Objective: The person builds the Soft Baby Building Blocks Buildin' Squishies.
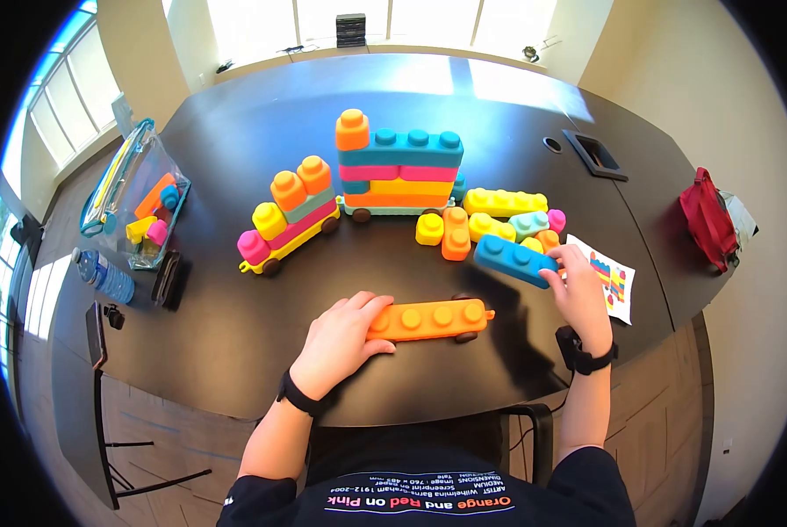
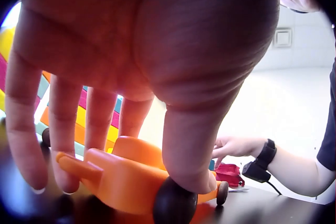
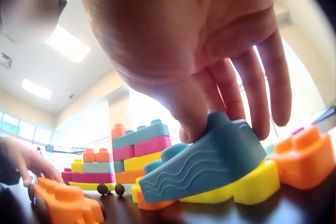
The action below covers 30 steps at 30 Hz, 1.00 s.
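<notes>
My left hand point(image 1: 339, 341) holds the rear end of an orange wheeled wagon base point(image 1: 427, 320), thumb on the near side and fingers on the far side. Along its top runs a row of studs, and a dark wheel point(image 2: 175, 203) shows beneath the thumb in the left wrist view. Over to the right, my right hand point(image 1: 582, 294) pinches the right end of a long blue block point(image 1: 509, 260) between thumb and fingers. Wavy lines mark the side of this block, which is tilted over yellow blocks point(image 3: 257, 184) in the right wrist view.
Behind stand a tall block wagon point(image 1: 402, 176) and a stepped one point(image 1: 292, 220). Loose blocks point(image 1: 455, 233) lie beside a printed picture sheet point(image 1: 621, 303). At left are a clear bag point(image 1: 161, 237), a water bottle point(image 1: 104, 277) and a dark case point(image 1: 168, 279); a red bag point(image 1: 707, 220) sits far right.
</notes>
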{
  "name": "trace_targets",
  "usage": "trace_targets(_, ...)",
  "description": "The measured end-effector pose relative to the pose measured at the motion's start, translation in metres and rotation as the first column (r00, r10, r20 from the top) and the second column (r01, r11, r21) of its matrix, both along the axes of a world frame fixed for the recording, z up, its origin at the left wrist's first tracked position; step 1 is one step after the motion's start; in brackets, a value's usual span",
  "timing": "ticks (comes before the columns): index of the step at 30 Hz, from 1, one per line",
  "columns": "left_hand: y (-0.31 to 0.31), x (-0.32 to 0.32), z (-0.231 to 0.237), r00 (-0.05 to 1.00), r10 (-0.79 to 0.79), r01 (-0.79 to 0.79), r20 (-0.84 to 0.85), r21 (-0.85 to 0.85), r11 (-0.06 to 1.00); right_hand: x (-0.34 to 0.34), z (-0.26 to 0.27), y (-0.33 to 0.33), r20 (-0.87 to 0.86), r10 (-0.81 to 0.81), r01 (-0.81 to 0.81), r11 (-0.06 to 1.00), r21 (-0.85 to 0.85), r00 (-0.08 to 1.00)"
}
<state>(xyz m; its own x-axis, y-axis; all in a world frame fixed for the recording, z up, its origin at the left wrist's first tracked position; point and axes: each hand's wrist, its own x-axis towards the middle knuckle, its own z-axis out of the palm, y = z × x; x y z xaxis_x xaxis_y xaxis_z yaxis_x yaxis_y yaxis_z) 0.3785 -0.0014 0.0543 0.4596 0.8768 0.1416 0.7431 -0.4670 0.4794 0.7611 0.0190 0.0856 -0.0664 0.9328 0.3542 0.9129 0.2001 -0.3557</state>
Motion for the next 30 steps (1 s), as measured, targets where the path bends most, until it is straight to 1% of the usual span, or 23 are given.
trace_targets(1, 0.000, 0.000, 0.000, 1.000, -0.004, 0.004, 0.006, 0.000, 1.000, -0.004, 0.005, -0.006, -0.125, 0.016, -0.011, 0.999, 0.033, 0.992)
trace_targets(2, 0.000, 0.000, 0.000, 1.000, -0.001, 0.001, 0.006, 0.000, 1.000, -0.012, 0.012, -0.013, -0.238, 0.025, -0.021, 1.000, 0.018, 0.971)
trace_targets(3, 0.000, 0.000, 0.001, 1.000, 0.016, -0.016, -0.007, -0.019, 1.000, -0.021, 0.013, -0.017, -0.237, 0.028, -0.024, 1.000, 0.018, 0.971)
trace_targets(5, -0.002, 0.001, 0.005, 0.999, 0.032, -0.033, -0.020, -0.040, 0.999, -0.042, 0.013, -0.024, -0.343, 0.220, -0.209, 0.975, 0.068, 0.913)
trace_targets(7, -0.007, 0.002, 0.014, 0.995, 0.095, -0.097, -0.038, -0.035, 0.995, -0.064, 0.015, -0.027, -0.311, 0.314, -0.317, 0.947, 0.042, 0.897)
trace_targets(8, -0.008, 0.001, 0.016, 0.995, 0.097, -0.098, -0.038, -0.034, 0.995, -0.072, 0.011, -0.026, -0.308, 0.341, -0.351, 0.936, 0.023, 0.888)
trace_targets(9, -0.010, -0.001, 0.018, 0.992, 0.105, -0.106, 0.068, 0.024, 0.994, -0.078, 0.007, -0.025, -0.305, 0.366, -0.384, 0.924, 0.004, 0.879)
trace_targets(10, -0.011, -0.003, 0.020, 0.979, 0.105, -0.121, 0.174, 0.079, 0.990, -0.084, 0.008, -0.024, -0.267, 0.400, -0.419, 0.908, -0.017, 0.877)
trace_targets(11, -0.012, -0.003, 0.024, 0.979, 0.107, -0.122, 0.174, 0.079, 0.989, -0.088, 0.007, -0.023, -0.267, 0.401, -0.421, 0.907, -0.017, 0.876)
trace_targets(13, -0.013, -0.004, 0.032, 0.948, 0.061, -0.069, 0.313, 0.017, 0.997, -0.096, 0.004, -0.021, -0.192, 0.462, -0.478, 0.878, -0.043, 0.866)
trace_targets(14, -0.012, -0.005, 0.033, 0.948, 0.062, -0.071, 0.312, 0.017, 0.997, -0.100, 0.003, -0.020, -0.165, 0.486, -0.497, 0.867, -0.027, 0.858)
trace_targets(16, -0.010, -0.007, 0.032, 0.972, -0.010, -0.010, 0.235, 0.086, 0.996, -0.106, 0.001, -0.019, -0.146, 0.498, -0.506, 0.862, -0.026, 0.855)
trace_targets(17, -0.010, -0.008, 0.031, 0.972, -0.011, -0.009, 0.234, 0.086, 0.996, -0.108, 0.000, -0.019, -0.125, 0.507, -0.513, 0.858, -0.026, 0.853)
trace_targets(18, -0.009, -0.008, 0.028, 0.975, -0.005, -0.011, 0.224, 0.067, 0.998, -0.109, -0.002, -0.020, -0.126, 0.506, -0.512, 0.858, -0.026, 0.853)
trace_targets(20, -0.007, -0.008, 0.025, 0.977, 0.002, -0.013, 0.215, 0.049, 0.999, -0.110, -0.006, -0.020, -0.071, 0.508, -0.512, 0.856, -0.077, 0.859)
trace_targets(22, -0.007, -0.007, 0.024, 0.968, 0.002, -0.013, 0.251, 0.043, 0.999, -0.110, -0.007, -0.020, -0.055, 0.505, -0.508, 0.858, -0.073, 0.861)
trace_targets(25, -0.003, -0.005, 0.018, 0.970, 0.016, -0.023, 0.241, 0.026, 0.999, -0.110, -0.009, -0.019, -0.036, 0.495, -0.496, 0.866, -0.068, 0.868)
trace_targets(29, -0.003, -0.004, 0.022, 0.970, 0.019, -0.021, 0.244, 0.004, 1.000, -0.110, -0.009, -0.019, -0.032, 0.486, -0.487, 0.873, -0.042, 0.874)
trace_targets(30, -0.005, -0.002, 0.024, 0.973, 0.046, -0.042, 0.228, -0.022, 0.999, -0.110, -0.009, -0.019, -0.031, 0.481, -0.482, 0.875, -0.042, 0.876)
